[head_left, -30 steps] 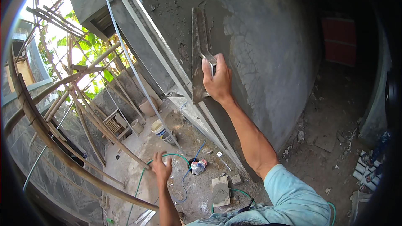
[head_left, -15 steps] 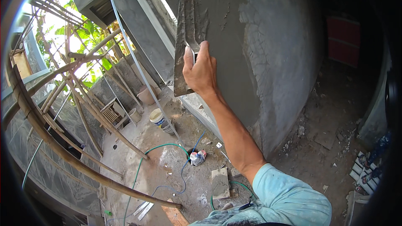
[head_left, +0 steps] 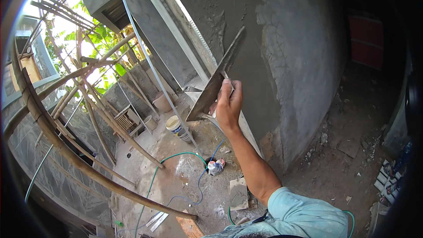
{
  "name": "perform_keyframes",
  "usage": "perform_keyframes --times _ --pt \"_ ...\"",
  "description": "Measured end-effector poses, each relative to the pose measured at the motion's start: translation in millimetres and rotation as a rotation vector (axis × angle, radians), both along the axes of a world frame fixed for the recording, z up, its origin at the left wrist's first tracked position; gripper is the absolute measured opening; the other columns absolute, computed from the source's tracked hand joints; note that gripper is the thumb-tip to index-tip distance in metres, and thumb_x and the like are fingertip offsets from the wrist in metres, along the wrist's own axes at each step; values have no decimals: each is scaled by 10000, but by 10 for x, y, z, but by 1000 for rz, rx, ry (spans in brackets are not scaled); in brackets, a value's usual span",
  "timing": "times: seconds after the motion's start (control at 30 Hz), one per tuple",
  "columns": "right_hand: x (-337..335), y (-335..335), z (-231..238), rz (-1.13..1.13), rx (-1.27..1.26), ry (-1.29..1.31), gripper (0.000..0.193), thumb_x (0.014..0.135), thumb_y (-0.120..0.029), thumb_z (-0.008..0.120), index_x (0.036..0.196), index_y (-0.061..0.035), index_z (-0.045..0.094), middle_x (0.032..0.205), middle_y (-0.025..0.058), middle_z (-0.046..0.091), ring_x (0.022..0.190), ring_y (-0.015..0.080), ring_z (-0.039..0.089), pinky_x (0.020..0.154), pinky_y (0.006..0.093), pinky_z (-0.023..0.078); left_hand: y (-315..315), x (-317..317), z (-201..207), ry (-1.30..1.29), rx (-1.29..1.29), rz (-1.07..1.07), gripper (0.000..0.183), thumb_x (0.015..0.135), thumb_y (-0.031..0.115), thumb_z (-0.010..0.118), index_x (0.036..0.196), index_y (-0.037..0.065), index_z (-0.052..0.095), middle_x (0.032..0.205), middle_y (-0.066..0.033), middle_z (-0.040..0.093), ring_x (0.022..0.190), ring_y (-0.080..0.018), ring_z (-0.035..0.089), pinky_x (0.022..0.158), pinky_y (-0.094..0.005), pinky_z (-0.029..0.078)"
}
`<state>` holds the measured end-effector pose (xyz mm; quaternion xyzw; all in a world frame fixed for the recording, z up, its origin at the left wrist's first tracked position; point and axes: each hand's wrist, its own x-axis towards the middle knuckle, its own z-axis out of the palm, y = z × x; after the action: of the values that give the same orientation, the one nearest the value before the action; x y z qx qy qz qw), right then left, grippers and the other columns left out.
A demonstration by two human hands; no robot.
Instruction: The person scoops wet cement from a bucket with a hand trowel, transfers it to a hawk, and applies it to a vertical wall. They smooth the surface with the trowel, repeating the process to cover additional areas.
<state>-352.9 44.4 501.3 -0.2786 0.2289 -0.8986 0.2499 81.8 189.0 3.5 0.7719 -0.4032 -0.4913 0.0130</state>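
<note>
My right hand [head_left: 229, 108] is closed around the handle of a plastering trowel [head_left: 207, 93], a long flat rectangular blade smeared with grey mortar. The trowel stands slanted, its upper end by the wall and its lower end out past the wall's left edge. Behind it, dark wet plaster [head_left: 257, 101] covers a strip of the wall, with rough ridges near the top. To the right the wall surface [head_left: 299, 61] is paler and looks drier. Whether the blade touches the plaster, I cannot tell. My left hand is out of view.
Bamboo scaffold poles [head_left: 94, 174] curve across the left. Below are a bucket [head_left: 176, 128], a green hose [head_left: 154, 189], a blue cord [head_left: 200, 189], a crumpled bag [head_left: 216, 166] and a mortar-covered board [head_left: 239, 194]. A straight pale strip [head_left: 178, 31] edges the wall.
My right hand has moved down and slightly right. The trowel has turned from nearly upright, flat along the wall, to a slant with its lower end swung left. The view has shifted a little.
</note>
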Motion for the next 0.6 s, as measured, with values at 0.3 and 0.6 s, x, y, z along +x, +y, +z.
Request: perform_keyframes --times 0.3,0.6 --pt "-62 -268 591 91 -80 -179 334 1041 -357 452 992 -32 394 726 54 456 470 122 467 379 291 432 -2051 62 2257 -277 -1103 -395 416 869 173 635 1262 40 602 1106 -223 683 1031 -367 656 923 -419 494" --pt "-239 -677 1931 -51 -78 -39 563 1034 -348 403 1170 196 447 1186 331 528 1103 367 554 1006 419 417 -3005 -1263 5734 -604 -1804 -571 598 889 107 625 1461 118 452 1418 -174 530 1320 -337 479 1091 -489 325"
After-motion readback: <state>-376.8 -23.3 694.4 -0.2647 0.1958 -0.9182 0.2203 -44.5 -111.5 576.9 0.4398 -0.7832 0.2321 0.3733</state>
